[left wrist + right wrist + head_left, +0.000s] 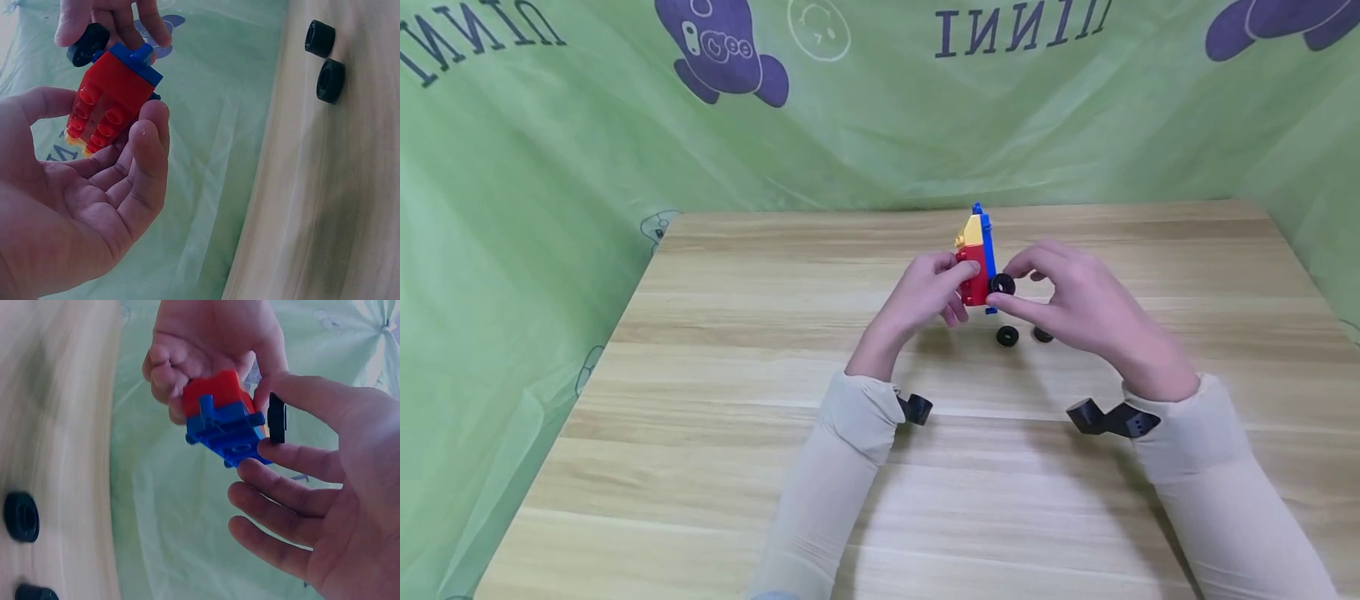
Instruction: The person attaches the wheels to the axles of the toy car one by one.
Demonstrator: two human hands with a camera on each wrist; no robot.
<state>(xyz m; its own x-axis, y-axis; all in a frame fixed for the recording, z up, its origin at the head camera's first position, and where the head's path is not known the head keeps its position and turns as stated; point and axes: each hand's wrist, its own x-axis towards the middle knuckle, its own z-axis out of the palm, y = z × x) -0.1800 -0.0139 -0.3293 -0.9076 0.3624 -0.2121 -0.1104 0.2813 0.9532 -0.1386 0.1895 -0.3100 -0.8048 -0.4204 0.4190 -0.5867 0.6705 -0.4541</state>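
At the near side, sleeves: left sleeve [835,475] and right sleeve [1217,450], both pale, reach forward over the worktop [700,417], which has a light wood grain.
Wrist cameras: one small black unit at each cuff, left camera [916,409] and right camera [1112,418].
Loose wheels: two, black, set down on the worktop just nearer than the hands. Left loose wheel [1007,336] lies flat, its centre hole visible from above; right loose wheel [1042,334] sits near it, partly covered by the right hand [1078,292] in the head view.
Right hand, fingers: thumb and index finger pinch a third black wheel [1002,285]; the other fingers extend loosely, best seen in the right wrist view.
Pinched wheel: at the near right part of the toy, beside a blue peg [255,419]. Cannot tell whether it is seated on the peg.
Left hand [925,292], fingers: curled about the red section, thumb on one side, gripping it.
Block toy [976,267]: held above the worktop, between the hands. Red section with studs facing left; blue base [988,246] along the right side; yellow piece [972,231] at the far end.
Backdrop: green cloth [865,158] beyond the worktop's far edge, with purple figures [726,46] and dark, reversed lettering [1021,31].
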